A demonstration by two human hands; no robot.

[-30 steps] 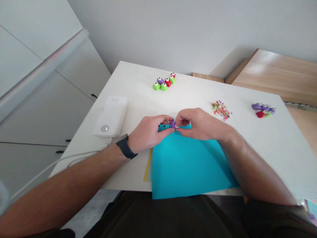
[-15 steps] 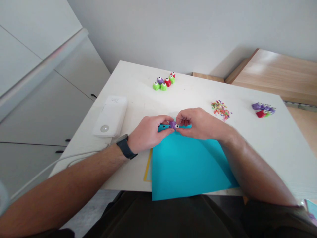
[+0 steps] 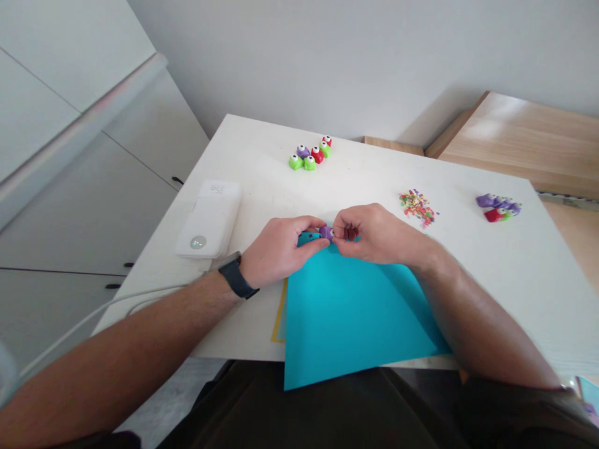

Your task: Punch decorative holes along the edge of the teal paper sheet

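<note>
Turquoise paper sheet (image 3: pixel 355 312) has slid farther over the white table (image 3: pixel 505 274) edge.
Left hand (image 3: pixel 274 249) grips the small purple plastic punch (image 3: pixel 326 232) at the sheet's far edge; right hand (image 3: pixel 377 234) pinches its white button (image 3: pixel 332 232), now more covered, suggesting a press.

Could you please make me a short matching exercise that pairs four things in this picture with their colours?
Things:
1. Watch
2. Large sheet
3. Confetti
4. Punch in the left hand

Colours:
A. Many-coloured
B. Purple
C. Dark
D. Turquoise

Right pairs: 1-C, 2-D, 3-A, 4-B
</note>
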